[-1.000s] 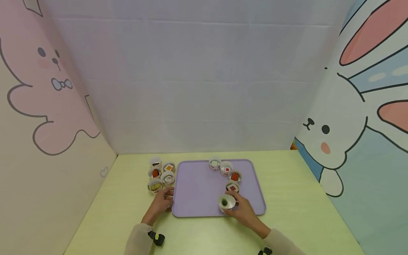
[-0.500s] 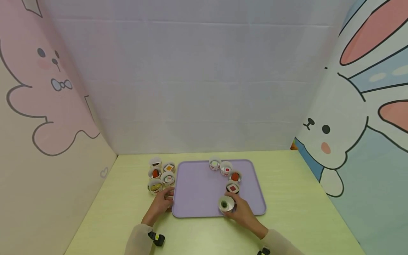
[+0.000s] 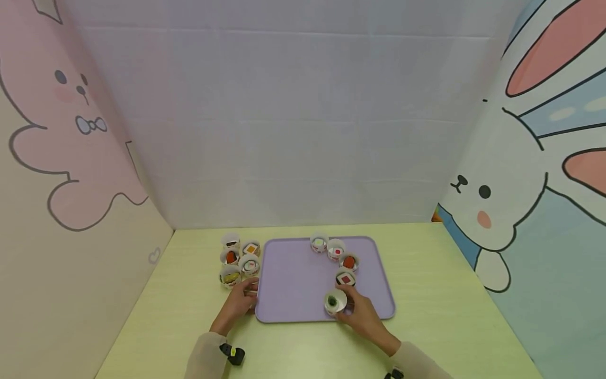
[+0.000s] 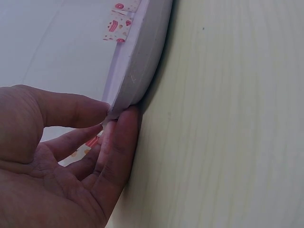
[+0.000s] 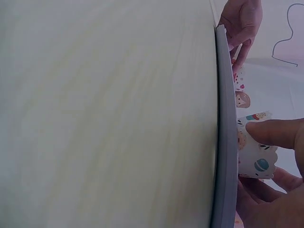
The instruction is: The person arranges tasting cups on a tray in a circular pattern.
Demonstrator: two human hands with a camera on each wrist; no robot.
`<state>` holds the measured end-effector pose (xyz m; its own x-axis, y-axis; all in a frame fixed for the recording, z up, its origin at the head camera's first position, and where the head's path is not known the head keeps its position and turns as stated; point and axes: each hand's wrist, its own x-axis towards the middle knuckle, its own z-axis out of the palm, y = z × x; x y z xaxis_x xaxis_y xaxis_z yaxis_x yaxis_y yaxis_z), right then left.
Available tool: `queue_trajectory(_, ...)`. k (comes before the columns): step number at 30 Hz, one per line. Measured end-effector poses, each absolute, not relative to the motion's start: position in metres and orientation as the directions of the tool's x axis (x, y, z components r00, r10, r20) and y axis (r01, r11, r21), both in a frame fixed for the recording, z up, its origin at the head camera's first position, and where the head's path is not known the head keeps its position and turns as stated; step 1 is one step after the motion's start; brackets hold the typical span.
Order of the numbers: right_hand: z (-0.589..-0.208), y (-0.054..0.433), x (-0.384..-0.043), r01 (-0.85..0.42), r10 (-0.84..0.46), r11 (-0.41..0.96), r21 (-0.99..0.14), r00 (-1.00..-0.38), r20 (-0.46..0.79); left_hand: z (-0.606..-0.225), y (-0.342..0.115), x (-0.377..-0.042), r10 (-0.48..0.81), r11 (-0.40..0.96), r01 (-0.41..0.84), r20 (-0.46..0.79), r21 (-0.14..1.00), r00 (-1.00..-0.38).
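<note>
My right hand (image 3: 364, 316) grips a white paper cupcake cup (image 3: 340, 302) with a small green thing inside, low on the purple tray (image 3: 293, 284). In the right wrist view the cup's printed side (image 5: 259, 154) sits between thumb and fingers, just behind the tray's front rim (image 5: 227, 142). At the tray's left front my left hand (image 3: 239, 305) pinches the rim; the left wrist view has the thumb on top and fingers beneath the tray edge (image 4: 135, 76). Behind the right hand, a cup with a red-and-white square piece (image 3: 345, 279) stands close to the held one.
Further back on the tray stand a cup with an orange-red piece (image 3: 349, 262), one with a red dot (image 3: 336, 250) and one with a pale green piece (image 3: 319, 243). Left of the tray, several filled cups (image 3: 230, 277) cluster on the table (image 3: 156, 326). Walls enclose the back and sides.
The held cup and right hand have shifted only slightly on the tray's front part. My left hand stays at the tray's edge, and the other cups have not moved.
</note>
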<state>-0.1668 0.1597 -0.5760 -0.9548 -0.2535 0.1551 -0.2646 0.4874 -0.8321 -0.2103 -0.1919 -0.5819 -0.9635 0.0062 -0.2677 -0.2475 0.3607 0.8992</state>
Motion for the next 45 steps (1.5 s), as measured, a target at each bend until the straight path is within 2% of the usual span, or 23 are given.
queue_trajectory(9, -0.577, 0.158, -0.168, -0.209, -0.189, 0.420, -0.883, -0.972, 0.140, -0.583, -0.192, -0.211, 0.005, 0.365, -0.241, -0.260, 0.899, -0.965)
queue_trajectory(21, -0.572, 0.159, -0.168, -0.168, -0.112, 0.421, -0.891, -0.985, 0.133, -0.584, -0.192, -0.211, 0.008, 0.372, -0.235, -0.257, 0.898, -0.966)
queue_trajectory(29, -0.562, 0.167, -0.171, -0.151, -0.065, 0.482, -0.863, -0.988, 0.137, -0.582, -0.191, -0.210, 0.006, 0.373, -0.240, -0.260, 0.896, -0.965)
queue_trajectory(37, -0.547, 0.179, -0.179, -0.208, -0.097, 0.401, -0.892, -0.978, 0.184, -0.581, -0.191, -0.211, 0.000, 0.384, -0.245, -0.265, 0.890, -0.964)
queue_trajectory(45, -0.531, 0.195, -0.187, -0.168, -0.077, 0.378, -0.910, -0.986, 0.150, -0.583, -0.191, -0.211, 0.001, 0.378, -0.242, -0.261, 0.894, -0.965)
